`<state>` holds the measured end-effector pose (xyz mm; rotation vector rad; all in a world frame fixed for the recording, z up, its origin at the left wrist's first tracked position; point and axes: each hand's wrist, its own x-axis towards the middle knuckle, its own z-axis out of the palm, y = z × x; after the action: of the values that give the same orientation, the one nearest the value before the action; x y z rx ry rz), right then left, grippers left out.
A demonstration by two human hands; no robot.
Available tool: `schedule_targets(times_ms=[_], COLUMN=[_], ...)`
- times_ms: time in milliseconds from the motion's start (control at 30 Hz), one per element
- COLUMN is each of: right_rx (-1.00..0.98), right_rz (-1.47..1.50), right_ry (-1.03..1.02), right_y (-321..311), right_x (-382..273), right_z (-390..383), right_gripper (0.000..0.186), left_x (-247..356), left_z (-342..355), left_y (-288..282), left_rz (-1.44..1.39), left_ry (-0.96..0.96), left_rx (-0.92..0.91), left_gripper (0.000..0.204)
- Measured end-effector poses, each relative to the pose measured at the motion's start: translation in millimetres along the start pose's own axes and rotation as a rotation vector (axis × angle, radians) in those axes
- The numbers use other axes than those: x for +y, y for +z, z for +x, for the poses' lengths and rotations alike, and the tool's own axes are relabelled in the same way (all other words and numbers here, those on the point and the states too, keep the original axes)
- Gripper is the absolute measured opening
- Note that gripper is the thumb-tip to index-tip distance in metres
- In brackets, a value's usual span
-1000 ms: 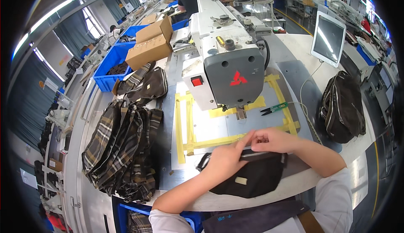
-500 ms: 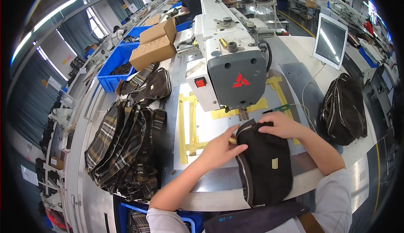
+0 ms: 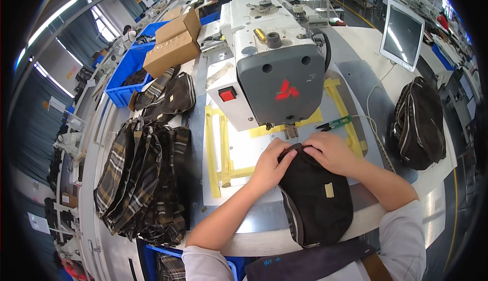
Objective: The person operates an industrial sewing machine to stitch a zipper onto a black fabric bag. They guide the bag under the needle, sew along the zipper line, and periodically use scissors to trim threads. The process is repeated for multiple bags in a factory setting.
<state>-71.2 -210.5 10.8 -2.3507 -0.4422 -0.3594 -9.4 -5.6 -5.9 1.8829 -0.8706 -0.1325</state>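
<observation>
A black zippered pouch (image 3: pixel 316 205) lies lengthwise in front of the sewing machine (image 3: pixel 282 77), its far end just short of the needle area. My left hand (image 3: pixel 270 165) pinches the pouch's far left edge, thumb on top. Close beside it, my right hand (image 3: pixel 329 151) grips the far end with thumb and fingers closed on the fabric. A silver zipper runs down the left side of the pouch, and a small pale tag (image 3: pixel 329 190) sits on its top. The undersides of my fingers are hidden.
Left of the machine lies a stack of plaid-lined pouches (image 3: pixel 145 179). More dark pouches (image 3: pixel 421 123) stand at the right, below a white-framed tablet (image 3: pixel 402 32). Green thread snips (image 3: pixel 334 123) rest beyond my right hand. A cardboard box (image 3: pixel 173 50) and a blue crate (image 3: pixel 127 80) are at the back left.
My hands have come closer together at the pouch's far end. The left hand now pinches the edge where its fingers were spread. The view has shifted slightly.
</observation>
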Motion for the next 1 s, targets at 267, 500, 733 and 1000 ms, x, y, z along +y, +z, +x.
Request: schedule_targets(times_ms=[267,500,733,1000], right_rx=[0.021,0.036,0.029,0.073], right_rz=[0.107,0.192,0.178,0.227], right_ry=[0.158,0.066,-0.04,0.004], right_y=[5.0,1.8,1.6,10.1], right_x=[-2.3,3.6,5.4,7.9], right_z=[1.3,6.2,6.2,5.8], right_gripper=[0.015,0.014,0.012,0.009], left_x=[8.6,18.2,14.3,11.7], left_z=[-4.5,-7.3,-2.6,-2.3], left_y=[2.7,5.9,3.6,-0.3], left_rz=[0.303,0.154,-0.307,-0.232], left_ry=[0.214,0.298,-0.226,-0.214], left_rx=[0.102,0.117,0.063,0.025], left_gripper=[0.025,0.015,0.004,0.008])
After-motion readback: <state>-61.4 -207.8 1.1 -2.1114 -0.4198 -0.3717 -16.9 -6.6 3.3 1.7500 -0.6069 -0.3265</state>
